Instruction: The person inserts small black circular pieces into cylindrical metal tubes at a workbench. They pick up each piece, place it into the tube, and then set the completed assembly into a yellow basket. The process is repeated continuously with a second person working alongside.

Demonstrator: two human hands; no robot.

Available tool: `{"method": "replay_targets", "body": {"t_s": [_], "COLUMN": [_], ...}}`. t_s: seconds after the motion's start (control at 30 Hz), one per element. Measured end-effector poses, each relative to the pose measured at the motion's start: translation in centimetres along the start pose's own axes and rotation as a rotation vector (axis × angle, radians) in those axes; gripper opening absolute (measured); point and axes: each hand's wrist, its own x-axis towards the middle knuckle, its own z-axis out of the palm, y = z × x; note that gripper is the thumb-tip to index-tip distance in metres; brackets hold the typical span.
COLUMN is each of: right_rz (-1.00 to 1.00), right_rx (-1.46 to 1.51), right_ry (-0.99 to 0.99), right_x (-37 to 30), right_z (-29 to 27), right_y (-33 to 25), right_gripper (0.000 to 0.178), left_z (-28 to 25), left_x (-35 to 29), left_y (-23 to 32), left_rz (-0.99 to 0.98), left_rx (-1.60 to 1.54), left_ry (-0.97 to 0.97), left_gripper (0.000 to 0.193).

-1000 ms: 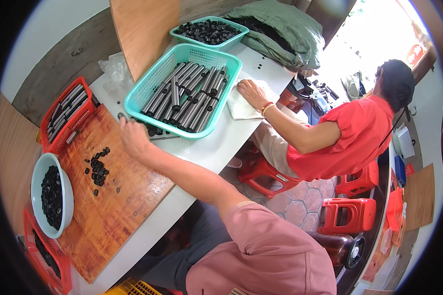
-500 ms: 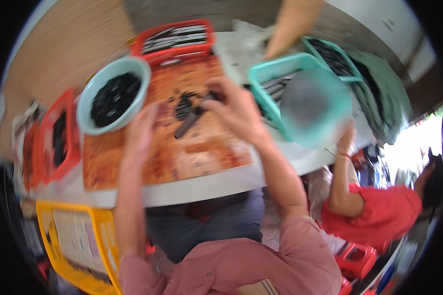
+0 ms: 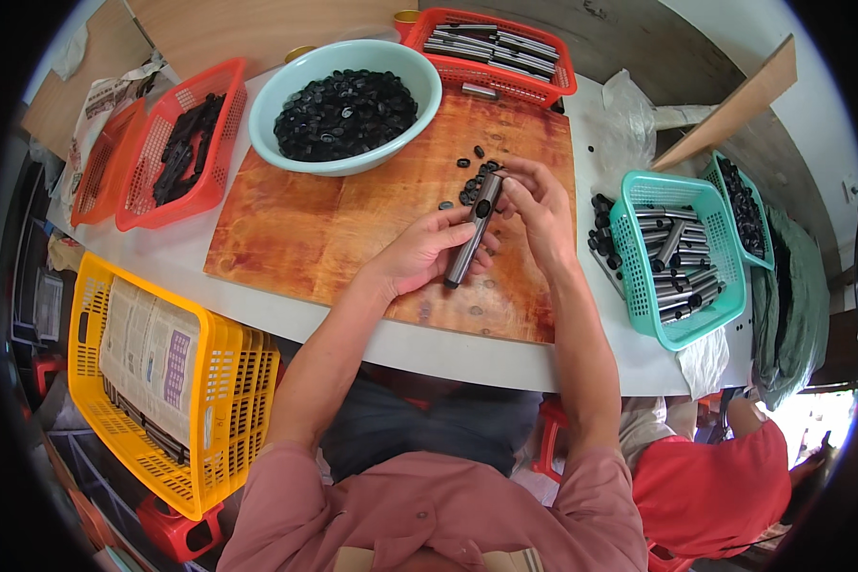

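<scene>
A metal tube [image 3: 467,250] with black ends slants above the wooden board, held between my two hands. On its upper part sits a dark oval spot, either a fitted plug or an opening; I cannot tell which. My left hand [image 3: 419,253] grips the tube around its middle, thumb on top and fingertips showing beyond it. My right hand [image 3: 541,205] pinches the upper end between thumb and fingers. Several small black oval plugs [image 3: 469,191] lie on the board just left of that end.
A pale blue basin [image 3: 265,126] heaped with black plugs stands on the wooden board [image 3: 305,243]. Red baskets [image 3: 183,157] are at the left and back. Green baskets [image 3: 643,286] with tubes and black parts stand right. A yellow crate [image 3: 200,429] is below left; a person in red [image 3: 715,491] is at lower right.
The view has turned, shifting the table in the picture. My left hand, earlier apart from the tube, now grips it alongside my right. The person in red's arm has withdrawn from beside the green basket.
</scene>
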Motion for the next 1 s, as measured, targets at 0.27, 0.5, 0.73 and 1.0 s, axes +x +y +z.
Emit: {"method": "replay_targets", "body": {"t_s": [0.27, 0.5, 0.73, 1.0], "right_rz": [-0.045, 0.036, 0.06, -0.35], "right_rx": [-0.129, -0.24, -0.355, -0.799], "right_ry": [0.257, 0.257, 0.247, 0.065], "right_x": [-0.7, -0.6, -0.5, -1.2], "right_z": [-0.1, -0.2, -0.6, 0.8], "right_y": [4.5, 5.2, 4.8, 5.0], "right_gripper": [0.017, 0.015, 0.009, 0.019], "left_z": [-1.7, -1.6, -1.3, -1.4], "left_x": [0.4, 0.3, -0.5, -0.4], "left_y": [-1.1, -1.4, -0.7, -0.9], "left_rz": [0.108, 0.194, 0.237, 0.28], "left_rx": [-0.126, -0.174, -0.066, -0.213], "left_ry": [0.115, 0.18, 0.343, 0.281], "left_gripper": [0.038, 0.045, 0.05, 0.047]}}
